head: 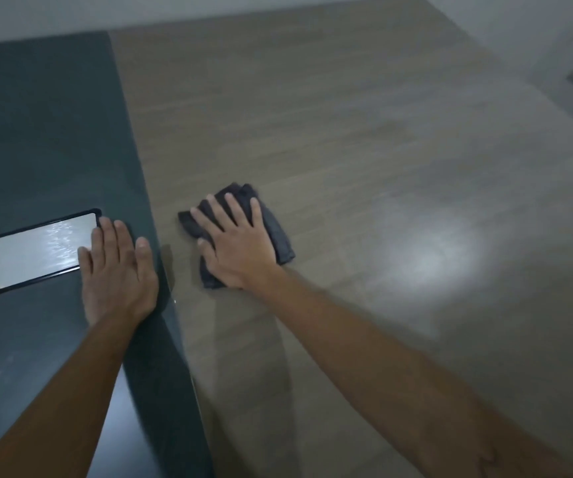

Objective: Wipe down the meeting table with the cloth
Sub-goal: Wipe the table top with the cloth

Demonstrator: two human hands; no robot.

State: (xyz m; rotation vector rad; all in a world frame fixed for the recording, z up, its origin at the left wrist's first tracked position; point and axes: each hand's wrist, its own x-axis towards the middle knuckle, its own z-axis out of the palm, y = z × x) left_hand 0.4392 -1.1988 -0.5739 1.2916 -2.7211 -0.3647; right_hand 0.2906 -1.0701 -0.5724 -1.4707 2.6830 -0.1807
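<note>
On the wood-grain part of the desk [347, 132], just right of its dark centre strip [47, 132], lies the folded dark cloth [278, 236], its long axis running from near-left to far-right, slightly oblique to the strip's edge. Right hand [236, 246] presses flat on the cloth, fingers straight and spread. Left hand [116, 270] rests flat on the strip, fingers extended, fingertips touching the silver inset panel [30, 253].
</note>
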